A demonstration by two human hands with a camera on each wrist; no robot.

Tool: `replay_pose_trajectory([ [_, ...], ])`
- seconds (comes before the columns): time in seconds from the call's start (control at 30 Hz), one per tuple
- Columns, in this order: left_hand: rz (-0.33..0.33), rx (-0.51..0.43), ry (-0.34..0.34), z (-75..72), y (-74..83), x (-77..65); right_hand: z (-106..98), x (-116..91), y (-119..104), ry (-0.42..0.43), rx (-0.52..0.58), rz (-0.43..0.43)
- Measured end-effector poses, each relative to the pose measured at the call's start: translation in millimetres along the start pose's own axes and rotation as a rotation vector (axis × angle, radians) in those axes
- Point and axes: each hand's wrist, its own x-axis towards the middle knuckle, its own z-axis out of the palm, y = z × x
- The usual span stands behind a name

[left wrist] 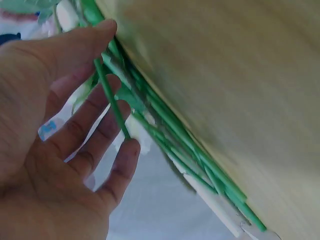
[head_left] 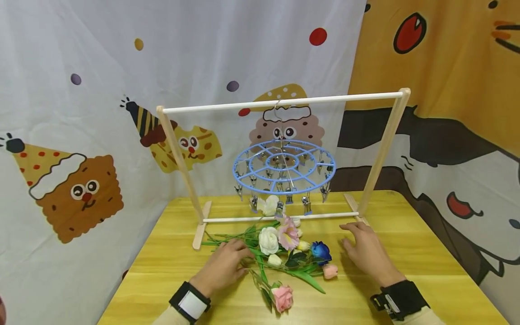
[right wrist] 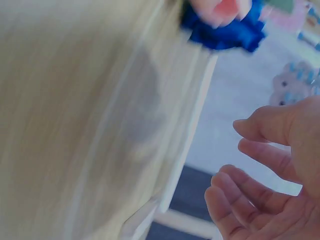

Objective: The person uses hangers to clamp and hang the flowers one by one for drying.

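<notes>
My left hand [head_left: 227, 266] is at the left side of a loose bunch of artificial flowers on the table. A thin green flower stem [left wrist: 114, 102] passes between its thumb and bent fingers, its end by the little finger. More green stems [left wrist: 172, 120] lie beyond the fingertips. A pink rose [head_left: 282, 298] lies closest to the front, just right of this hand. The bunch includes a white rose [head_left: 268, 240], a pink flower [head_left: 288, 234], a blue rose [head_left: 321, 253] and a peach bud [head_left: 330, 271]. Right of the blue rose, my right hand [head_left: 365, 250] holds nothing, its fingers loosely bent.
Behind the flowers stands a wooden rack with a white top bar [head_left: 227, 106] and a white lower bar [head_left: 231, 220]. From the top bar hangs a round blue drying hanger [head_left: 243, 184] with several metal clips. A printed cloth [head_left: 183, 45] covers the wall behind the table [head_left: 162, 271].
</notes>
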Motion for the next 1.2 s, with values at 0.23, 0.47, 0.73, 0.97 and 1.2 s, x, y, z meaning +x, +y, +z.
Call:
replay_pose_trajectory([
  [0.23,-0.015,0.053,0.019,11.0,4.6,7.4,3.3,-0.1,-41.6,-0.007,0.054,-0.059],
  [0.47,-0.023,0.082,0.074,17.0,7.1,16.3,10.5,-1.5,-79.0,0.011,0.097,-0.173],
  [0.73,-0.023,0.054,0.15,15.6,13.4,20.1,28.9,-6.9,-117.8,-0.012,0.129,-0.346],
  [0.97,-0.044,-0.021,0.188,8.7,20.8,25.1,41.4,-5.2,-143.0,-0.113,0.079,-0.412],
  [1.2,-0.058,-0.088,0.232,5.5,24.1,27.0,49.1,2.1,-152.6,-0.073,-0.055,-0.498],
])
